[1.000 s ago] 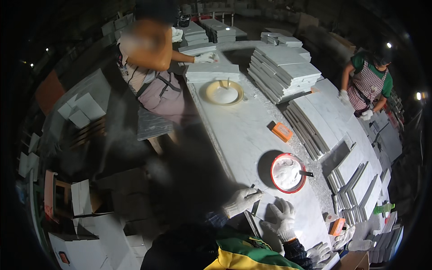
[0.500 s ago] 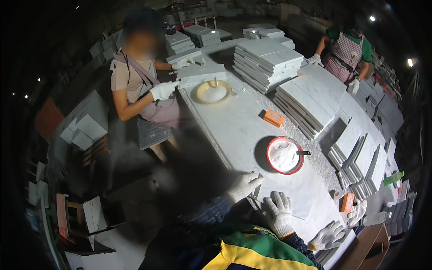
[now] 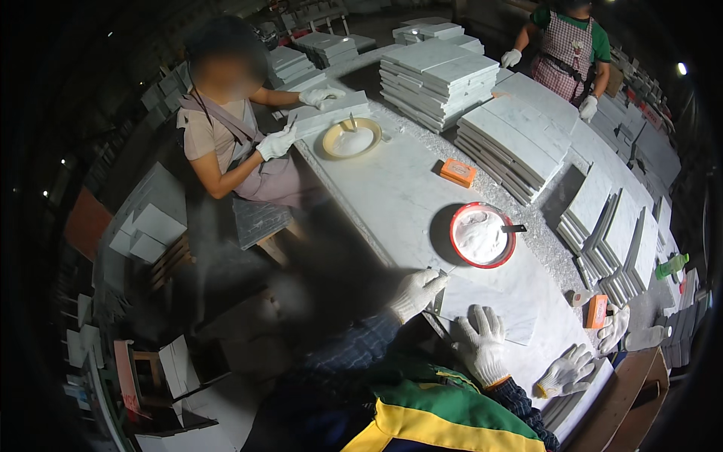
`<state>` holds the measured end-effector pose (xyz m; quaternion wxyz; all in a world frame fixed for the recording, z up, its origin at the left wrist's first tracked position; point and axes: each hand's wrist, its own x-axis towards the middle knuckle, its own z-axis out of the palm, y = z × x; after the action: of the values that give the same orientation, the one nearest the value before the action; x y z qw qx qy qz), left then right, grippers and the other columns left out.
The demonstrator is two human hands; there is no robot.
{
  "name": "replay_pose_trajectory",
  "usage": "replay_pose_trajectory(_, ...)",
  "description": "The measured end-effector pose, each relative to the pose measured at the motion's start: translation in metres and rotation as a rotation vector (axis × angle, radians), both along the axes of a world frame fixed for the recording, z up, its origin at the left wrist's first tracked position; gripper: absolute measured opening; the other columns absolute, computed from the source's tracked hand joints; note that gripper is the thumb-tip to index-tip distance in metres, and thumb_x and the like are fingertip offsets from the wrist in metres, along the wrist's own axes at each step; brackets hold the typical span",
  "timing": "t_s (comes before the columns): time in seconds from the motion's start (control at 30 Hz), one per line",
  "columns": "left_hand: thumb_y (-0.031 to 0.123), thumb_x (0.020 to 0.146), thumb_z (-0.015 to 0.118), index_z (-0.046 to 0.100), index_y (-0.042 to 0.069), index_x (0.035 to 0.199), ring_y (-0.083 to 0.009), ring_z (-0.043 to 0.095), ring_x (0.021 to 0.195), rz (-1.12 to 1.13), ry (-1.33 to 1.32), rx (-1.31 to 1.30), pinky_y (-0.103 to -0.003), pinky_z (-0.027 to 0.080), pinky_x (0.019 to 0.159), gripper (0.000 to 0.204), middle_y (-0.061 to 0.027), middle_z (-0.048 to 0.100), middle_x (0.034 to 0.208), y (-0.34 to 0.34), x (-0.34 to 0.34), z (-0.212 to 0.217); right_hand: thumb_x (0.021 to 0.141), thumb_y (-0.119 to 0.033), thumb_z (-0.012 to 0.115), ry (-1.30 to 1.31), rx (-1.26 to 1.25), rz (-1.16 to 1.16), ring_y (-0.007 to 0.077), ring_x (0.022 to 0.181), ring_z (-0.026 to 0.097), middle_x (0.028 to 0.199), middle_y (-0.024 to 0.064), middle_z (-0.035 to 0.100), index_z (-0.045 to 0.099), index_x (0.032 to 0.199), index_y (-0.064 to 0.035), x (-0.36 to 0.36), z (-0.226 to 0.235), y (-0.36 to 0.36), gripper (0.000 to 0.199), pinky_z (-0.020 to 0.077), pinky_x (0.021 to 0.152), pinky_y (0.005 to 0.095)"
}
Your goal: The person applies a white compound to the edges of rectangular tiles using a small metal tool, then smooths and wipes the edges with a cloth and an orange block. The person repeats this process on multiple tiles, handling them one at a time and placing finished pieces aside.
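Observation:
My left hand (image 3: 419,294), in a white knit glove, is closed around a flat metal scraper (image 3: 438,292) at the near edge of a marble tile. My right hand (image 3: 483,348), gloved the same way, lies with fingers spread on the grey-white tile (image 3: 493,307) and the table beside it. Just beyond the tile stands a red-rimmed bowl (image 3: 482,235) of white paste, with a dark-handled putty knife (image 3: 514,228) resting in it. An unworn white glove (image 3: 566,371) lies to the right of my right hand.
Two co-workers stand or sit around the long marble table (image 3: 399,203): one person (image 3: 226,135) at left by a yellow bowl (image 3: 352,138), another (image 3: 566,56) at far right. Tile stacks (image 3: 437,79) line the far side. Orange boxes (image 3: 457,172) and a cardboard box (image 3: 629,403) sit nearby.
The view has shifted slightly, while my hands keep nearly the same pose on the tile. The far-right co-worker's hand has moved back off the tile stack.

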<state>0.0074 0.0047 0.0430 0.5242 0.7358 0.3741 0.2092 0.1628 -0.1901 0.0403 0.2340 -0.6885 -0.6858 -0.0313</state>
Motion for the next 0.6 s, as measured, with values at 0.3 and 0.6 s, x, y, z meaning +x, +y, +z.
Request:
replay_pose_trajectory(0.3,0.033,0.104,0.065,0.073,0.000,0.104,-0.0194,0.064,0.072,0.013,0.002,0.046,-0.035,0.051,0.071,0.033,-0.0150,0.071,0.084,-0.001,0.000,-0.004,0.072,-0.022,0.081,0.082,-0.068,-0.078,0.0420,0.130,0.051,0.138,0.0169,0.056,0.064,0.127,-0.0136,-0.003,0.003,0.000,0.058,0.0412,0.109,0.0576)
replay_pose_trajectory(0.6,0.017,0.101,0.073,0.073,0.004,0.098,-0.0070,0.055,0.068,0.063,-0.070,0.082,-0.026,0.046,0.060,0.014,0.0012,0.065,0.080,0.003,0.001,-0.032,0.089,-0.028,0.073,0.288,-0.110,0.088,0.0468,0.133,0.052,0.140,0.0165,0.061,0.071,0.128,-0.0204,0.013,0.012,-0.010,0.040,0.0418,0.114,0.0560)
